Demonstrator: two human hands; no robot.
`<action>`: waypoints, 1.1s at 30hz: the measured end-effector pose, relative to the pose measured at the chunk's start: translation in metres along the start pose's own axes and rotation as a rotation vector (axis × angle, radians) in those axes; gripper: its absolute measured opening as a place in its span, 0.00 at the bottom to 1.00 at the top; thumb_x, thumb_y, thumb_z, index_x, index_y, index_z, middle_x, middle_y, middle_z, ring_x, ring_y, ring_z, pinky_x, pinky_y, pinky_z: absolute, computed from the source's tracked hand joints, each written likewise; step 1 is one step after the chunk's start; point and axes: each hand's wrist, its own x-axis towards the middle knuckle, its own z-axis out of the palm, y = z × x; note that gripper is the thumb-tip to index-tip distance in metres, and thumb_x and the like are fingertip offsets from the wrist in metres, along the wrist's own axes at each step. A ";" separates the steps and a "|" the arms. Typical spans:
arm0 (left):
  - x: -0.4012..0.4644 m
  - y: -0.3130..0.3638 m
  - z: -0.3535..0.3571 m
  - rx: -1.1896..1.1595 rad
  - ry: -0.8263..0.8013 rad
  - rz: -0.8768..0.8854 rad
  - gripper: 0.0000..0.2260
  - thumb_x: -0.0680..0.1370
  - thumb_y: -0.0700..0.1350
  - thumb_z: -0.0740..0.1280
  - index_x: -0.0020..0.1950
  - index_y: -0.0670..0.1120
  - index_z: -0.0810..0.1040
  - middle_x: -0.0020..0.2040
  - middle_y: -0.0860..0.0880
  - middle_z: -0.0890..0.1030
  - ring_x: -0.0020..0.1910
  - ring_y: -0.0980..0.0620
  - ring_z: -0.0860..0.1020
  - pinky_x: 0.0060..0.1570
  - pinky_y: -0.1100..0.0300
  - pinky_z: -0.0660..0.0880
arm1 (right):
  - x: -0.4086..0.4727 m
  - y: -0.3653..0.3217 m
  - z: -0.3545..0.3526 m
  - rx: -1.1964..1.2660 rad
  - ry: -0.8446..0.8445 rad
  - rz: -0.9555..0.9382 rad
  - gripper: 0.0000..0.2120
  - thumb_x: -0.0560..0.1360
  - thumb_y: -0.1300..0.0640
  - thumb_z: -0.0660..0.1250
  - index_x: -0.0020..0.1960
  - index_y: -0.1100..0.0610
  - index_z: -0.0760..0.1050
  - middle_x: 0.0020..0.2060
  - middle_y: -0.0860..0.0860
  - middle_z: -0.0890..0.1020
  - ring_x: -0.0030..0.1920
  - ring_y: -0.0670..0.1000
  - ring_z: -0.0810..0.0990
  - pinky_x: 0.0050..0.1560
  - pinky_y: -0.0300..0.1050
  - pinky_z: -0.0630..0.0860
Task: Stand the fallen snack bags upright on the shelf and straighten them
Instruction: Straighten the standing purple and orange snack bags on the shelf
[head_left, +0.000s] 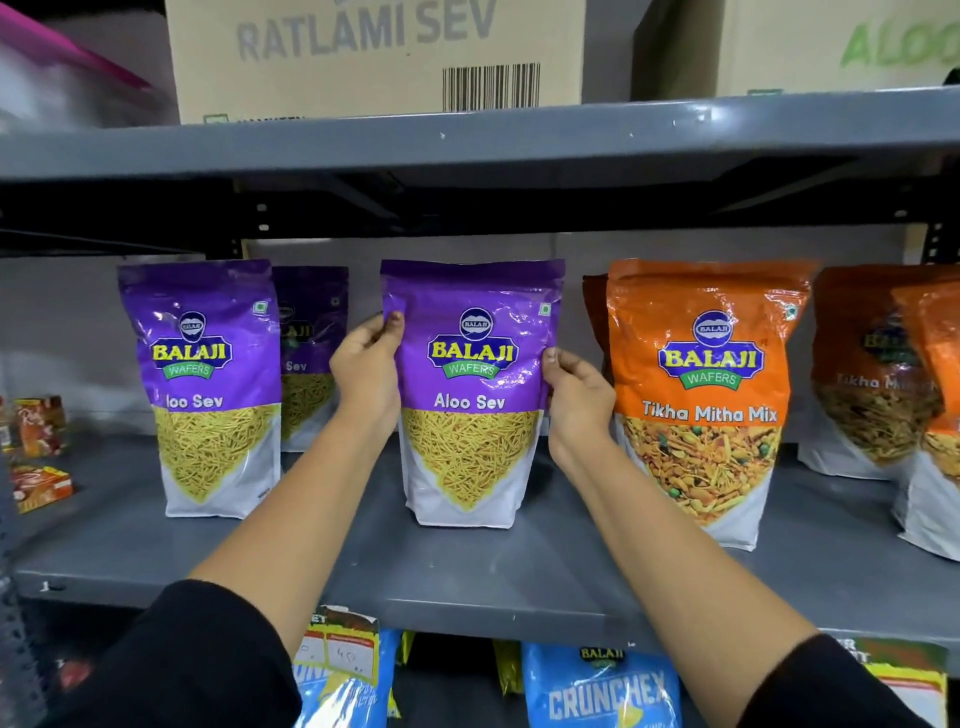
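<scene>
A purple Aloo Sev bag (470, 415) stands upright in the middle of the grey shelf (467, 571). My left hand (366, 374) grips its left edge, thumb on the front. My right hand (576, 400) holds its right edge the same way. Another purple Aloo Sev bag (205, 395) stands upright to the left, with a third purple bag (311, 353) behind it. An orange Tikha Mitha Mix bag (706, 405) stands upright on the right, slightly tilted. More orange bags (883, 374) stand further right, partly cut off by the frame.
Small orange packets (39, 452) sit at the shelf's far left. Cardboard boxes (379, 52) rest on the shelf above. Blue Crunchex bags (602, 686) hang on the level below. Bare shelf surface lies in front of the bags.
</scene>
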 end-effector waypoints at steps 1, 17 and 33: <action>0.000 0.000 0.000 -0.018 -0.009 0.004 0.06 0.75 0.38 0.71 0.44 0.49 0.83 0.45 0.48 0.84 0.49 0.47 0.81 0.62 0.46 0.77 | 0.000 -0.001 -0.001 -0.025 -0.021 -0.015 0.01 0.77 0.61 0.69 0.49 0.58 0.79 0.45 0.55 0.85 0.46 0.53 0.84 0.45 0.47 0.83; -0.128 -0.064 0.126 0.330 -0.377 0.180 0.14 0.80 0.42 0.65 0.66 0.43 0.75 0.57 0.52 0.79 0.46 0.71 0.77 0.47 0.76 0.72 | 0.019 -0.117 -0.173 -0.405 0.297 -0.308 0.17 0.80 0.52 0.64 0.64 0.60 0.76 0.58 0.53 0.83 0.52 0.46 0.82 0.45 0.34 0.76; -0.124 -0.076 0.163 0.338 -0.014 0.054 0.11 0.77 0.46 0.69 0.55 0.41 0.82 0.50 0.46 0.84 0.49 0.50 0.81 0.45 0.61 0.78 | 0.030 -0.124 -0.197 -0.657 0.249 -0.501 0.09 0.80 0.55 0.64 0.52 0.59 0.80 0.44 0.50 0.83 0.46 0.49 0.82 0.46 0.41 0.79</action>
